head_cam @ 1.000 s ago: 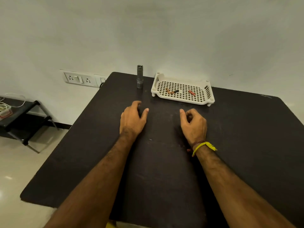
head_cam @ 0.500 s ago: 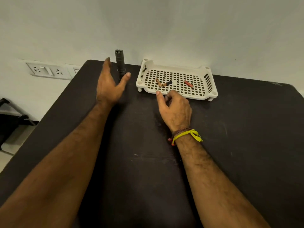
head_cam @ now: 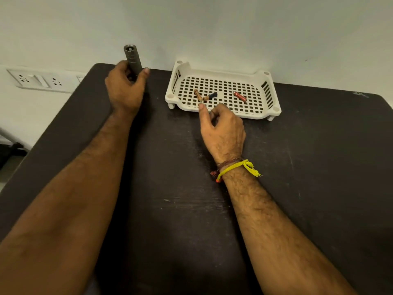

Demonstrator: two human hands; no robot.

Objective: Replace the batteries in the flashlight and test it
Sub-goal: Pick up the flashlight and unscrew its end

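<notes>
A grey metal flashlight (head_cam: pixel 133 58) stands upright near the far left corner of the dark table (head_cam: pixel 191 209). My left hand (head_cam: pixel 124 88) grips its lower part, fingers and thumb curled round it. To its right a cream perforated tray (head_cam: pixel 272 96) holds three small batteries: a copper one (head_cam: pixel 197 95), a copper and black one (head_cam: pixel 210 96) and a red one (head_cam: pixel 240 96). My right hand (head_cam: pixel 223 128) hovers at the tray's near rim, thumb raised and fingers loosely curled, holding nothing.
A white wall socket panel (head_cam: pixel 38 80) sits on the wall left of the table. The table's far edge runs against the white wall. Floor and a dark stand leg (head_cam: pixel 10 150) show at the lower left.
My left hand has closed round the flashlight, which it was only reaching for before. My right hand has moved forward to the tray's near rim. The view has come closer to the table.
</notes>
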